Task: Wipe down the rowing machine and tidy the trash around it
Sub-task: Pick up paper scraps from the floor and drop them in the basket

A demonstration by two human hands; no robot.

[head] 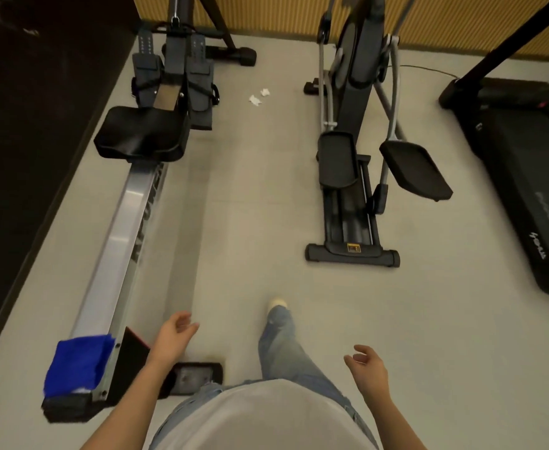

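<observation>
The rowing machine runs up the left side, its silver rail (117, 241) leading to a black seat (141, 133) and foot straps beyond. A blue cloth (76, 363) lies draped over the rail's near end. Two crumpled white paper scraps (259, 96) lie on the floor, far ahead to the right of the foot straps. My left hand (174, 336) hangs open just right of the rail's near end, holding nothing. My right hand (368, 368) is open too, out over bare floor.
A black elliptical trainer (352, 177) stands mid-right, a treadmill (523, 190) at the far right. A dark wall borders the left. A light grey floor aisle (250, 206) runs between rower and elliptical. My leg in jeans steps forward in it.
</observation>
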